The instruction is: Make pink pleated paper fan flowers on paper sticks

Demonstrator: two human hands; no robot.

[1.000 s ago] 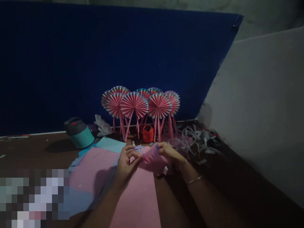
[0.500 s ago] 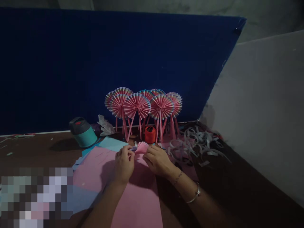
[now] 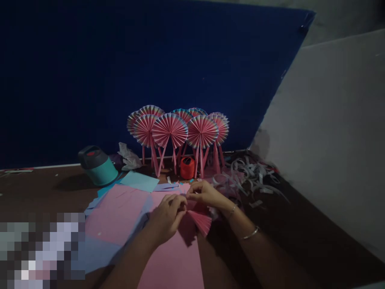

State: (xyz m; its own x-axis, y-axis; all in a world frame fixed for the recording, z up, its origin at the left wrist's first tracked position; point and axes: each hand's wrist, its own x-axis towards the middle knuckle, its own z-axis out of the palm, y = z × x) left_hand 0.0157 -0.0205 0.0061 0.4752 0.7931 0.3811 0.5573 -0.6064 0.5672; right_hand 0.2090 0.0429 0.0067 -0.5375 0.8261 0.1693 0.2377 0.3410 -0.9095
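Observation:
Both hands pinch a pleated pink paper fan (image 3: 199,220) over a pink paper sheet (image 3: 174,261) on the brown table (image 3: 45,192). My left hand (image 3: 167,216) is closed on the fan's narrow end from the left. My right hand (image 3: 206,194), with bangles on its wrist, pinches the same end from above and behind. The fan's pleats spread down and to the right, below the hands.
Several finished pink paper fans on sticks (image 3: 177,132) lean against a dark blue board (image 3: 120,72) at the back. A red thread spool (image 3: 187,167), a teal lidded container (image 3: 98,165), blue paper (image 3: 138,181) and a heap of paper strips (image 3: 249,176) lie nearby. A white board (image 3: 331,140) stands to the right.
The folded pink piece was held up between both hands; now it hangs lower, fanned out below them, and both hands sit closer together, nearer to me.

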